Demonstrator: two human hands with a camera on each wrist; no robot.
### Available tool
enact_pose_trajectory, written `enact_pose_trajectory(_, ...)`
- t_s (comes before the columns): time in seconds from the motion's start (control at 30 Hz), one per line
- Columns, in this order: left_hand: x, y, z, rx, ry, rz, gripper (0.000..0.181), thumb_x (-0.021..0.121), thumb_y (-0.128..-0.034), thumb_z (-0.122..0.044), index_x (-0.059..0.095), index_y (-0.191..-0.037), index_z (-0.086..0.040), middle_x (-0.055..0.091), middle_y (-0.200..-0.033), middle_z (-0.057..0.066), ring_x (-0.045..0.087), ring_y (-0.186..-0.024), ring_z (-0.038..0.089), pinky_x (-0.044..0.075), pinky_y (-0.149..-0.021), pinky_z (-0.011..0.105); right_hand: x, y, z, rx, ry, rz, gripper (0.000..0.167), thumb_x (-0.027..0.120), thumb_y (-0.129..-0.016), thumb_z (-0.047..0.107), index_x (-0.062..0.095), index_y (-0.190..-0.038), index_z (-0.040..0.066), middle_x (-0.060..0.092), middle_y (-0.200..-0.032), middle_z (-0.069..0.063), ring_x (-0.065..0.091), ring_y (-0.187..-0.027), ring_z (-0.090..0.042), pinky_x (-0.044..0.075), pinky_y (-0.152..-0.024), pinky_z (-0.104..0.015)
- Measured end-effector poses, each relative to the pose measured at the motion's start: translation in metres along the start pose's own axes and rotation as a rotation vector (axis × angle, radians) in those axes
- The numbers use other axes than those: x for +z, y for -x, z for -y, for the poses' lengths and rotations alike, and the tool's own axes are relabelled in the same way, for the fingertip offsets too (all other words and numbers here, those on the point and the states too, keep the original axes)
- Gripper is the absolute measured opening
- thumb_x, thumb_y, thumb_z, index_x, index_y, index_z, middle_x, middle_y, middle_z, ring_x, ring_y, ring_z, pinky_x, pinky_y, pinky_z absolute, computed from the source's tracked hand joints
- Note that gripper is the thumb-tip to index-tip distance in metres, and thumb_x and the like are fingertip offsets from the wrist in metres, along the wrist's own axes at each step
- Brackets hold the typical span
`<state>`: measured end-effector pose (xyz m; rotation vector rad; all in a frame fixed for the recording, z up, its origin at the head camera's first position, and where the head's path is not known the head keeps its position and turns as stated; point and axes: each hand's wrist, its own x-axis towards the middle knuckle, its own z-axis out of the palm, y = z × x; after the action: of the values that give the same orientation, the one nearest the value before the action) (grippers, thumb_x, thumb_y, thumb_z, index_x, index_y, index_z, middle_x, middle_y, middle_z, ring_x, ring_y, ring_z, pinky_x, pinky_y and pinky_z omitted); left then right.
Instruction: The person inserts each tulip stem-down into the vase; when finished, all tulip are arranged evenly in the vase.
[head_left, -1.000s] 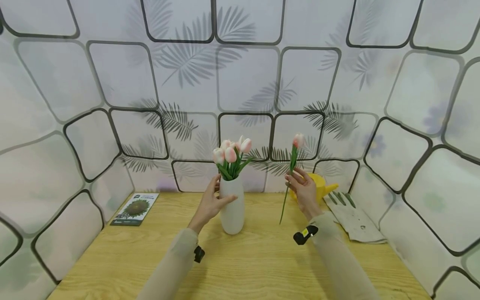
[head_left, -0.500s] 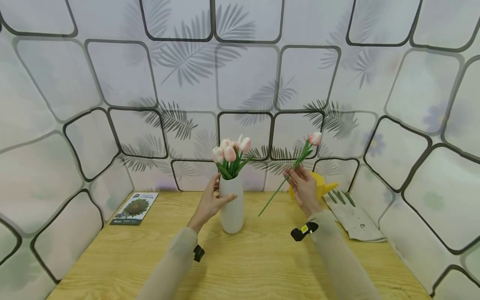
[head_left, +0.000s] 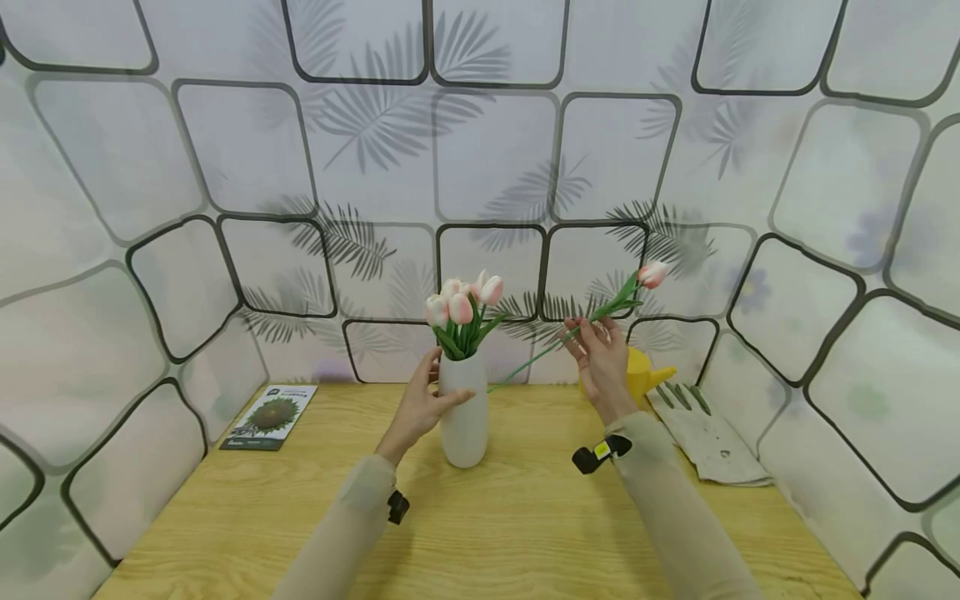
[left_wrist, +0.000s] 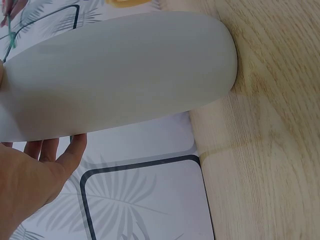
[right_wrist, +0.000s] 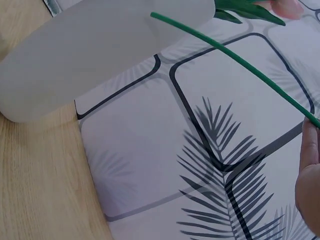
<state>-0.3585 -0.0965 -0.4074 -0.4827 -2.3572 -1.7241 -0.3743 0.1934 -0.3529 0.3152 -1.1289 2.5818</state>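
A white vase [head_left: 464, 417] stands upright on the table, with several pink-and-white tulips [head_left: 461, 309] in its mouth. My left hand [head_left: 422, 410] holds the vase from the left, thumb across its front and fingers at its far side; the left wrist view shows those fingers [left_wrist: 76, 151] against the vase wall. To the right, my right hand [head_left: 602, 367] pinches the green stem of a single tulip [head_left: 652, 274]. That tulip is tilted, bloom up to the right, its stem's lower end pointing at the vase. In the right wrist view the stem [right_wrist: 235, 57] overlaps the vase; contact cannot be told.
Behind my right hand is a yellow watering can [head_left: 640, 372], partly hidden. Work gloves [head_left: 712, 442] lie at the right, near the patterned side wall. A seed packet with a flower picture [head_left: 272, 417] lies at the table's left back. A patterned wall [head_left: 491, 158] closes off the back.
The tulip in my right hand has turned from nearly upright to a slant, its bloom going right and its stem end swinging left and up to the vase. My left hand and the vase stay put.
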Motion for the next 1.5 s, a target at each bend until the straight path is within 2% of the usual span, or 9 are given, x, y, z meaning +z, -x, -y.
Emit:
enact_pose_trajectory(0.23, 0.000, 0.000, 0.000, -0.011, -0.011, -0.004, 0.093, 0.082, -0.0796, -0.040, 0.027, -0.153, -0.028, 0.047, -0.137, 0.010, 0.047, -0.125, 0.029, 0.045, -0.102, 0.053, 0.018, -0.001, 0.003, -0.046, -0.057, -0.036, 0.027, 0.061, -0.095, 0.009, 0.047, -0.119, 0.009, 0.065, -0.098, -0.010, 0.069, -0.098, -0.023, 0.049, -0.099, -0.044)
enact_pose_trajectory(0.4, 0.001, 0.001, 0.001, -0.011, -0.001, -0.008, 0.091, 0.082, -0.0799, -0.037, 0.028, -0.153, -0.028, 0.047, -0.136, 0.011, 0.047, -0.124, 0.029, 0.045, -0.103, 0.052, 0.028, -0.004, 0.004, -0.068, -0.102, -0.071, 0.030, 0.063, -0.093, 0.009, 0.046, -0.118, 0.008, 0.065, -0.097, -0.012, 0.069, -0.092, -0.023, 0.054, -0.094, -0.041)
enact_pose_trajectory(0.6, 0.001, 0.002, 0.001, -0.008, -0.001, -0.012, 0.090, 0.081, -0.0808, -0.036, 0.028, -0.153, -0.028, 0.047, -0.136, 0.011, 0.047, -0.125, 0.029, 0.046, -0.102, 0.053, 0.040, -0.006, 0.004, -0.128, -0.108, -0.045, 0.031, 0.064, -0.093, 0.011, 0.047, -0.118, 0.011, 0.065, -0.096, -0.012, 0.070, -0.088, -0.023, 0.056, -0.091, -0.041)
enact_pose_trajectory(0.73, 0.000, 0.002, 0.001, -0.012, 0.007, -0.018, 0.089, 0.081, -0.0812, -0.035, 0.029, -0.153, -0.027, 0.047, -0.137, 0.012, 0.046, -0.127, 0.029, 0.045, -0.103, 0.053, 0.048, -0.005, 0.004, -0.166, -0.075, -0.005, 0.032, 0.062, -0.094, 0.011, 0.047, -0.122, 0.012, 0.064, -0.098, -0.012, 0.069, -0.089, -0.023, 0.055, -0.092, -0.044)
enact_pose_trajectory(0.97, 0.001, 0.002, 0.000, -0.015, 0.007, -0.013, 0.089, 0.081, -0.0815, -0.034, 0.029, -0.153, -0.027, 0.047, -0.137, 0.011, 0.046, -0.127, 0.029, 0.045, -0.103, 0.053, 0.061, -0.004, 0.005, -0.241, 0.032, 0.074, 0.028, 0.056, -0.098, 0.012, 0.047, -0.124, 0.014, 0.066, -0.094, -0.008, 0.068, -0.087, -0.021, 0.059, -0.081, -0.039)
enact_pose_trajectory(1.07, 0.001, 0.001, -0.001, -0.009, 0.011, -0.011, 0.088, 0.081, -0.0818, -0.034, 0.029, -0.153, -0.027, 0.047, -0.137, 0.011, 0.046, -0.126, 0.029, 0.045, -0.103, 0.053, 0.066, -0.006, 0.005, -0.263, 0.071, 0.114, 0.030, 0.056, -0.098, 0.012, 0.046, -0.126, 0.011, 0.065, -0.094, -0.008, 0.067, -0.086, -0.021, 0.059, -0.082, -0.040)
enact_pose_trajectory(1.2, 0.001, 0.001, -0.001, -0.004, 0.012, -0.007, 0.089, 0.081, -0.0821, -0.035, 0.028, -0.153, -0.027, 0.047, -0.137, 0.011, 0.047, -0.126, 0.030, 0.045, -0.103, 0.054, 0.072, -0.005, 0.005, -0.266, 0.125, 0.121, 0.037, 0.057, -0.097, 0.014, 0.043, -0.130, 0.006, 0.065, -0.093, -0.007, 0.068, -0.084, -0.019, 0.059, -0.083, -0.042)
enact_pose_trajectory(1.37, 0.001, 0.001, 0.000, -0.004, 0.013, 0.001, 0.091, 0.080, -0.0825, -0.036, 0.025, -0.154, -0.028, 0.046, -0.139, 0.011, 0.046, -0.128, 0.030, 0.045, -0.102, 0.054, 0.076, -0.004, 0.004, -0.247, 0.174, 0.127, 0.032, 0.059, -0.096, 0.016, 0.048, -0.126, 0.010, 0.066, -0.093, -0.005, 0.068, -0.082, -0.017, 0.060, -0.075, -0.035)
enact_pose_trajectory(1.5, 0.001, 0.000, 0.001, -0.003, 0.007, 0.000, 0.091, 0.080, -0.0825, -0.037, 0.025, -0.154, -0.029, 0.045, -0.141, 0.011, 0.046, -0.129, 0.031, 0.046, -0.100, 0.054, 0.080, -0.003, 0.004, -0.258, 0.186, 0.168, 0.032, 0.059, -0.096, 0.016, 0.048, -0.125, 0.008, 0.067, -0.092, -0.004, 0.068, -0.082, -0.017, 0.060, -0.077, -0.036)
